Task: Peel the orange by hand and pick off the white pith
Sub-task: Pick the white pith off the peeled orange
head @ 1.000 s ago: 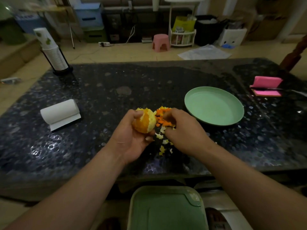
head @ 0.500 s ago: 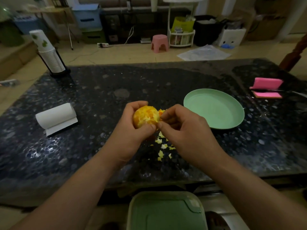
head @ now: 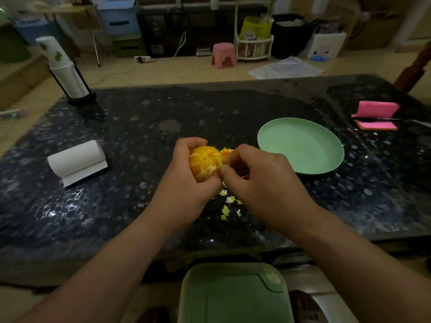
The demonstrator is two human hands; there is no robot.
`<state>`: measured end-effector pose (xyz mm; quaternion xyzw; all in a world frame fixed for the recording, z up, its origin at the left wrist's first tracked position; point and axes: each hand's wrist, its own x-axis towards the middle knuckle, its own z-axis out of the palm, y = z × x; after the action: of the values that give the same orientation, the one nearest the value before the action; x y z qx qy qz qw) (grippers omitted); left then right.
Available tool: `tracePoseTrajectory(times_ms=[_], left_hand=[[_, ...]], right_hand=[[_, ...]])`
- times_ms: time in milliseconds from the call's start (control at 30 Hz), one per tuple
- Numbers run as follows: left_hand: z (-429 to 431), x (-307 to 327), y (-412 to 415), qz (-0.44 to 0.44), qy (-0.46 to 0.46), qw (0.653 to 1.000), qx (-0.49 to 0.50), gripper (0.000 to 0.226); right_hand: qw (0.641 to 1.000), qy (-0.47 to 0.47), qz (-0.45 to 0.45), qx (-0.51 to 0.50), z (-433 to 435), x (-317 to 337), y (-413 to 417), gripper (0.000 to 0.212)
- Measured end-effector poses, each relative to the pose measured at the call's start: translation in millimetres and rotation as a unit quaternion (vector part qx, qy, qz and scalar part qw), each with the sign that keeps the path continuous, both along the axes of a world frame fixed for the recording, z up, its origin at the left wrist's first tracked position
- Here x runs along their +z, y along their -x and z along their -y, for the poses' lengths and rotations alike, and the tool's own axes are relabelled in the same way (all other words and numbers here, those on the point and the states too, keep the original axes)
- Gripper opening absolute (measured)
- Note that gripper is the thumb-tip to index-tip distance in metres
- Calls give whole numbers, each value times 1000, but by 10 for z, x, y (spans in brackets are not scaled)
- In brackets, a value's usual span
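A peeled orange (head: 205, 162) with pale pith patches sits in my left hand (head: 186, 183), held above the dark speckled table (head: 140, 127). My right hand (head: 261, 180) is beside it, thumb and forefinger pinched against the fruit's right side. Whether a scrap of pith is between them I cannot tell. Orange peel pieces (head: 225, 152) lie on the table behind my right hand, mostly hidden. Small pale pith and peel scraps (head: 227, 206) are scattered on the table below my hands.
A green plate (head: 300, 145) lies to the right. A paper towel roll (head: 77, 159) lies at the left, a cup stack (head: 65, 71) at the far left corner, a pink sponge (head: 375, 115) far right. A green bin lid (head: 233, 294) sits under the table's near edge.
My left hand turned the orange and lifted it slightly. My right hand left the peel pile and came up to pinch at the fruit's right side.
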<state>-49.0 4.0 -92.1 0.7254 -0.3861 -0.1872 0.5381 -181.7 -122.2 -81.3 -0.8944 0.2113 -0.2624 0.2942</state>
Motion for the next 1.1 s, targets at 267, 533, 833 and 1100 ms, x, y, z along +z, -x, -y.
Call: tracePoseTrajectory(times_ms=[267,533,833,1100], left_hand=[[-24,-33,50,112,6,994,-14,72],[-24,-61,44,117,6,993,-29,72],[-21,-8,14,30,21,999,-6,63],[-20,11,6,2,25,1000,-11,62]], right_hand=[[999,29,-13,-22,-22,11,-2,11],[1000,4,-22,-13,7,19,16,12],[994,-111,-11,10,62,45,42,16],[990,-139,-23,30,53,78,55,11]])
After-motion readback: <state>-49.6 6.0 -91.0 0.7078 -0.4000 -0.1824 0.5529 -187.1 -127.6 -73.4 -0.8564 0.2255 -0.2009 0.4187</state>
